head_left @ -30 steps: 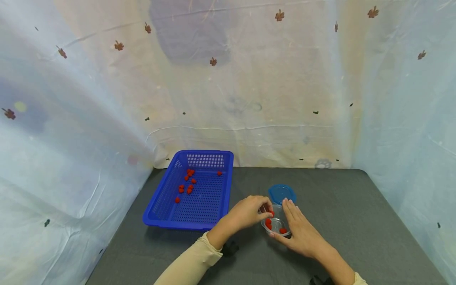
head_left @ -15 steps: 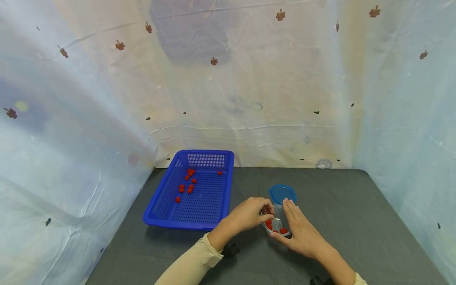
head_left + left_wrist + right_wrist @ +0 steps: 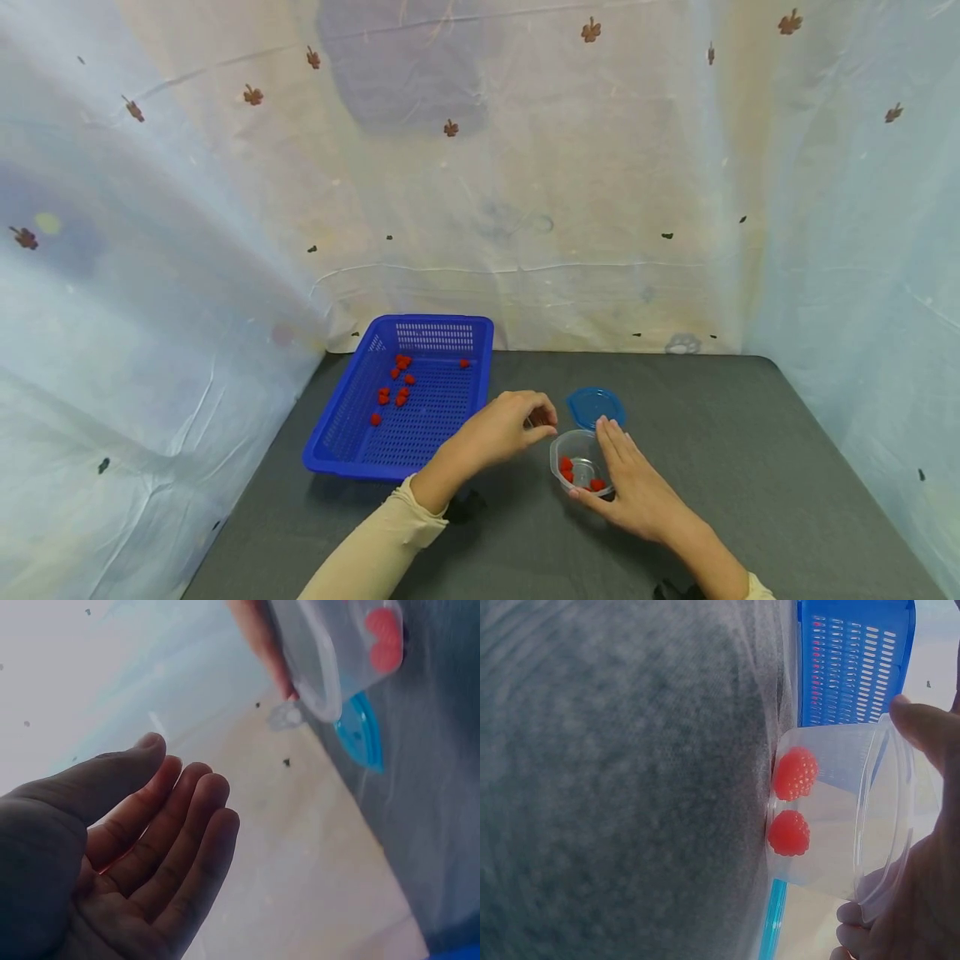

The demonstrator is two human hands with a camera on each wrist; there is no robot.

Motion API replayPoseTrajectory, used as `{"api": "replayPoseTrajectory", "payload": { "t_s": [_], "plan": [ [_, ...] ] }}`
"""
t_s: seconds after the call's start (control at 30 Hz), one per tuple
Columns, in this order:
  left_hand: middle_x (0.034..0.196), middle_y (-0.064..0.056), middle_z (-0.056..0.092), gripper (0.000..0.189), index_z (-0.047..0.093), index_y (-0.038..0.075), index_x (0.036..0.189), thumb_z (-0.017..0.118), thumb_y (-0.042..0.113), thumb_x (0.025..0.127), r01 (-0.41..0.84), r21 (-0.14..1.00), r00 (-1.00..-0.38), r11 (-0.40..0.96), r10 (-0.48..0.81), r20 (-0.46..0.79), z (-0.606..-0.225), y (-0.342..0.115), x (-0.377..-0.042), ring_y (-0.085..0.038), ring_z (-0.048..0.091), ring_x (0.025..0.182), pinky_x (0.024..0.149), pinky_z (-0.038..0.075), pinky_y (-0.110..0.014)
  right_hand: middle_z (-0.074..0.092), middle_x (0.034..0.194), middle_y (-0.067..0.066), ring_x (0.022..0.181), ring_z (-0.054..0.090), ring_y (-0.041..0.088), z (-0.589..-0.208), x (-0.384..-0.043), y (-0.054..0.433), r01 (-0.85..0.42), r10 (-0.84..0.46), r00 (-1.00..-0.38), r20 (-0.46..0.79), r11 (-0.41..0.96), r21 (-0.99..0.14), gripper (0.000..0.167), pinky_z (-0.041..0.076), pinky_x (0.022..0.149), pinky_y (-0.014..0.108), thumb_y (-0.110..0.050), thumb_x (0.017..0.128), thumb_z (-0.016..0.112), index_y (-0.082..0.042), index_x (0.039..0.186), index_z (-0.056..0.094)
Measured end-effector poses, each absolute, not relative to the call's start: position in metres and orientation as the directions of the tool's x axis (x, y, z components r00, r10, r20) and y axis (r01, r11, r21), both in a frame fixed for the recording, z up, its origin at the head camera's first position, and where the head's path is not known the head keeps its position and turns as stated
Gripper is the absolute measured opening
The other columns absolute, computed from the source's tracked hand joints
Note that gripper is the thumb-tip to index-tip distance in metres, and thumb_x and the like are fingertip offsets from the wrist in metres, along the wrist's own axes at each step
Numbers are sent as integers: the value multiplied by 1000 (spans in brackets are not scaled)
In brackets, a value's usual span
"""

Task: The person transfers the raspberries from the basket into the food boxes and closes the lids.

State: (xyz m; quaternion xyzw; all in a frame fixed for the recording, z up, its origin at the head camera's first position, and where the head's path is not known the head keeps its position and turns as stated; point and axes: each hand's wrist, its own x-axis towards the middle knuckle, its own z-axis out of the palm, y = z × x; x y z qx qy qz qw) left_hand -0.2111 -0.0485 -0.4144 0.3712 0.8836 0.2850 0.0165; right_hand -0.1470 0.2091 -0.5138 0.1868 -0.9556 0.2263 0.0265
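Note:
My left hand point(image 3: 504, 429) is in the air between the basket and the container, its fingers loosely bent and apart from the thumb. Nothing lies in that hand point(image 3: 142, 855) in the left wrist view. My right hand point(image 3: 637, 492) holds the clear plastic container point(image 3: 556, 455) on the table, thumb at the near rim and fingers along the right side. Several red raspberries point(image 3: 566, 465) lie in the container; two raspberries point(image 3: 793, 774) show through its wall in the right wrist view. More raspberries point(image 3: 401, 398) are scattered in the blue basket point(image 3: 318, 457).
Behind the container lies a blue lid point(image 3: 596, 407) flat on the dark grey table point(image 3: 720, 433). The basket stands at the left part of the table. A patterned curtain point(image 3: 570, 192) surrounds the table at the back and sides.
My left hand has let go of a raspberry in the container, then lifted out and moved left. The right hand and the container have stayed in place.

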Motion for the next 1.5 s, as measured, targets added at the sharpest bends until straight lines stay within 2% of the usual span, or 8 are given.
{"api": "replayPoseTrajectory", "payload": {
  "t_s": [0.27,0.47,0.73,1.13,1.5],
  "plan": [
    [98,4,73,5,73,15,105,77,16,102,621,549,-748,559,633,201,-396,-72,-220,-9,69,91,85,60,-31,20,176,24,162,20,44,-514,-147,208,-358,-341,-933,117,834,-421,119,24,126,64,-79,93,62,6,167,24],
    [101,6,73,5,72,16,108,74,19,104,565,575,-792,591,583,179,-385,-94,-229,-10,70,95,85,60,-32,21,176,24,162,21,44,-513,-147,208,-357,-340,-933,118,834,-421,119,24,126,63,-79,93,62,6,167,24],
    [102,5,74,8,74,17,109,75,22,103,498,597,-841,629,518,157,-376,-127,-251,-12,70,97,91,60,-36,21,176,23,162,21,43,-511,-147,209,-362,-341,-931,125,833,-418,118,25,126,63,-78,94,63,6,167,24],
    [106,-1,76,10,76,14,109,75,23,104,408,599,-900,689,414,137,-387,-169,-286,-21,72,101,94,59,-46,20,176,23,163,20,42,-513,-147,210,-371,-353,-927,123,829,-419,118,23,126,64,-78,94,62,6,167,23],
    [110,-7,76,11,75,10,111,73,18,105,335,613,-929,716,361,87,-408,-180,-313,-27,71,107,97,58,-49,20,176,23,163,20,41,-515,-147,210,-375,-356,-926,126,823,-427,117,23,127,63,-77,94,64,6,167,23]
  ]
}}
